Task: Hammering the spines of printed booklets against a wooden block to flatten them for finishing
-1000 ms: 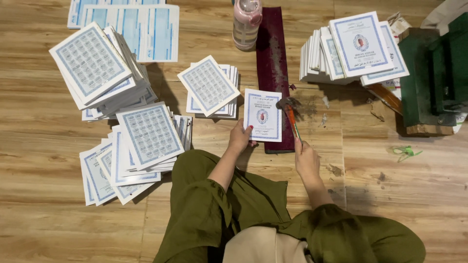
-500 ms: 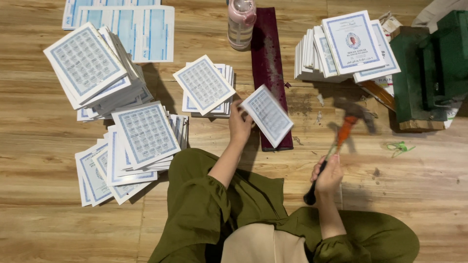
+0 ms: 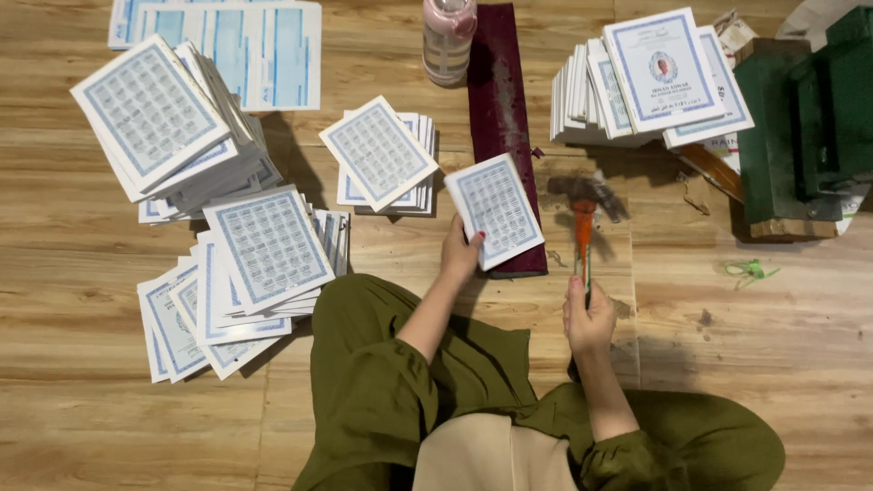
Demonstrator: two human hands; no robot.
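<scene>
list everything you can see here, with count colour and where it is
booklet: one, white with blue grid cover, on the maroon strip, held by the left hand
hammer: one, orange handle, dark head, in the right hand
maroon strip: one, top centre on the floor
booklet stacks: several piles, white and blue, left, centre, top right
bottle: one, pinkish, top centre
green block: one, far right
wooden floor: brown planks
left hand: grips booklet edge
right hand: wrapped around hammer handle
</scene>
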